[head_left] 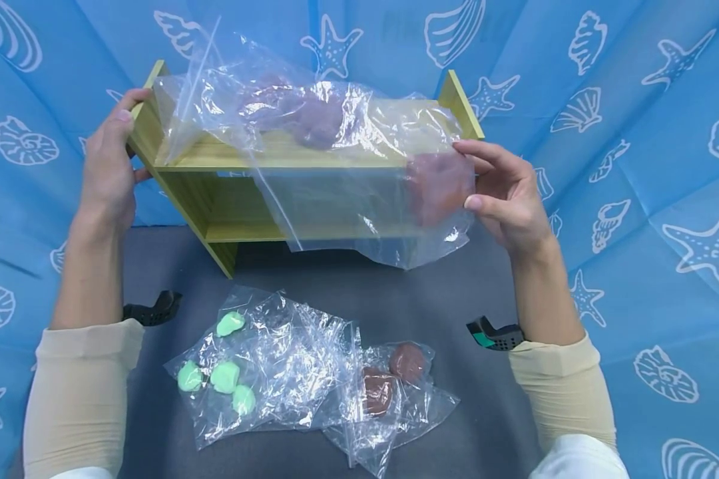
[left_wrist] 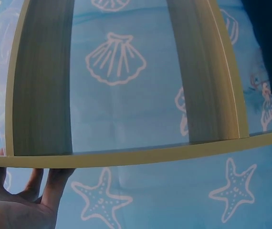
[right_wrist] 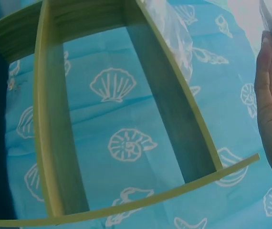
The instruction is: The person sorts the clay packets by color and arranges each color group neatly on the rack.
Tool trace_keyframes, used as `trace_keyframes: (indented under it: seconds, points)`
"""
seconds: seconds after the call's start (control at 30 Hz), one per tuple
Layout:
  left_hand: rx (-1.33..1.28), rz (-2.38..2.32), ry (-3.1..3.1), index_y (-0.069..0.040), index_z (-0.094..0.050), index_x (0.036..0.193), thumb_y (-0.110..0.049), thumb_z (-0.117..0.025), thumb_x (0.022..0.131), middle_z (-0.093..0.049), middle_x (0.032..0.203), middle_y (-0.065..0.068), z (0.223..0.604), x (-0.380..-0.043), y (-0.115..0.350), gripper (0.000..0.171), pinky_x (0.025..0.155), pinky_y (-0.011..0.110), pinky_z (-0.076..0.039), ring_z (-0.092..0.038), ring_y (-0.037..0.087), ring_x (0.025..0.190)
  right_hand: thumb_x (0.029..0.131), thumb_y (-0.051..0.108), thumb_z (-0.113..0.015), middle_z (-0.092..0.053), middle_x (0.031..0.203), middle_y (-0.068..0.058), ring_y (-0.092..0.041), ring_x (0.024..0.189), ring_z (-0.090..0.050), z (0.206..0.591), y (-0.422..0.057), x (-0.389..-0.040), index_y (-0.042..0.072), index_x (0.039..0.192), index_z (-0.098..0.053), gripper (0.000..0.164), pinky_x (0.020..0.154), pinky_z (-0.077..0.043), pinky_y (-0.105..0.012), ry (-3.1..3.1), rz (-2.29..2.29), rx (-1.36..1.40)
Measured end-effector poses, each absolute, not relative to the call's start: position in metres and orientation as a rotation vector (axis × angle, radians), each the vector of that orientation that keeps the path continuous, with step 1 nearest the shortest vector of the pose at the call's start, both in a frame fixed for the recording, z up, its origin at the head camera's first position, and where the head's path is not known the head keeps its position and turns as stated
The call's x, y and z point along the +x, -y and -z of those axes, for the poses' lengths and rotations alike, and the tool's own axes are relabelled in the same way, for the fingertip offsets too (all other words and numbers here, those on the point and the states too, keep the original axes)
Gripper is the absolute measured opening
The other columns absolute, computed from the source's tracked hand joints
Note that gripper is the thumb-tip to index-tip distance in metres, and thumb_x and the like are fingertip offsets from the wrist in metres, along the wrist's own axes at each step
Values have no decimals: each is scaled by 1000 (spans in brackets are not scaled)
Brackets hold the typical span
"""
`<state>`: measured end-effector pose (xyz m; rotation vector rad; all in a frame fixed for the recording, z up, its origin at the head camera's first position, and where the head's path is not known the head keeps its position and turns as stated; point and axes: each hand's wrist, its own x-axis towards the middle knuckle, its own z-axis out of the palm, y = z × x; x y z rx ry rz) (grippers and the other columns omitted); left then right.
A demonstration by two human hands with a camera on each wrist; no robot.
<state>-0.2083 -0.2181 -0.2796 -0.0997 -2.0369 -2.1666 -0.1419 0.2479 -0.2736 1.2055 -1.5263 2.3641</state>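
The left hand (head_left: 106,159), fingers spread, grips the left end of a pale yellow wooden two-tier shelf (head_left: 242,213); before its left corner, a clear plastic bag of mint-green lumps (head_left: 263,372) lies on the dark grey surface (head_left: 443,299); a clear plastic bag of reddish lump (head_left: 437,193) overhangs the shelf's front edge near its right corner, pinched between the right hand's (head_left: 514,199) thumb and fingers

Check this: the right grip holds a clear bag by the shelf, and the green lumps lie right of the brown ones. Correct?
No: the head view shows the green lumps lying left of the brown ones. The right grip does hold the clear bag.
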Motion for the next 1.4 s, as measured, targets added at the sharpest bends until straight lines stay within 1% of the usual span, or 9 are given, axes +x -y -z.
trace_keyframes:
  seconds: [0.17, 0.33, 0.53, 0.63, 0.83, 1.0, 1.13, 1.27, 1.4]
  points:
    - [-106, 2167, 2034, -26, -61, 136, -34, -46, 102, -52, 123, 6, 280, -208, 216, 37, 73, 34, -49, -48, 18, 106, 75, -13, -77, -66, 108, -25, -30, 90, -58, 262, -244, -149, -9, 123, -63, 51, 71, -51, -33, 1476, -2396, 1157]
    - [-109, 2137, 2054, -27, -60, 136, -35, -46, 102, -52, 122, 6, 280, -208, 215, 37, 76, 36, -46, -48, 18, 106, 76, -15, -74, -63, 111, -25, -31, 95, -56, 255, -240, -156, -7, 125, -62, 51, 73, -51, -35, 1514, -2396, 1117]
    - [-94, 2133, 2066, -28, -60, 136, -34, -43, 102, -52, 121, 5, 281, -208, 215, 38, 80, 40, -43, -48, 18, 106, 78, -21, -67, -59, 114, -25, -32, 89, -55, 247, -236, -165, -5, 127, -62, 52, 69, -51, -32, 1536, -2429, 1031]
    - [-103, 2140, 2059, -27, -60, 136, -33, -42, 102, -52, 121, 6, 281, -208, 215, 38, 80, 40, -43, -48, 18, 106, 79, -22, -63, -55, 118, -25, -34, 90, -56, 243, -234, -169, -4, 128, -62, 52, 74, -55, -33, 1529, -2468, 969]
    - [-106, 2160, 2040, -26, -60, 135, -34, -45, 102, -53, 118, 7, 279, -207, 215, 37, 76, 35, -48, -48, 17, 105, 83, -24, -58, -50, 126, -24, -35, 103, -55, 237, -226, -177, -1, 131, -60, 53, 85, -56, -38, 1548, -2532, 841]
    - [-90, 2141, 2062, -28, -59, 137, -35, -45, 102, -53, 121, 6, 278, -207, 215, 38, 80, 38, -44, -48, 17, 107, 85, -20, -61, -50, 127, -24, -33, 106, -55, 232, -220, -184, 4, 134, -60, 55, 85, -55, -35, 1625, -2499, 686]
    - [-91, 2135, 2062, -28, -59, 137, -36, -45, 102, -52, 123, 6, 279, -206, 214, 38, 80, 38, -44, -47, 17, 108, 86, -17, -64, -50, 130, -23, -33, 109, -55, 231, -216, -189, 7, 137, -58, 57, 84, -56, -35, 1659, -2456, 608]
    - [-90, 2150, 2052, -28, -59, 137, -37, -45, 103, -52, 123, 6, 279, -208, 213, 38, 81, 39, -44, -48, 18, 108, 86, -14, -67, -52, 133, -21, -34, 110, -58, 231, -212, -196, 7, 134, -61, 53, 83, -57, -35, 1684, -2438, 502]
    - [-86, 2173, 2034, -28, -59, 137, -36, -45, 103, -52, 124, 6, 278, -209, 212, 38, 80, 38, -45, -48, 18, 108, 85, -13, -69, -53, 132, -20, -32, 111, -60, 231, -210, -204, 8, 132, -63, 52, 88, -55, -36, 1728, -2434, 377]
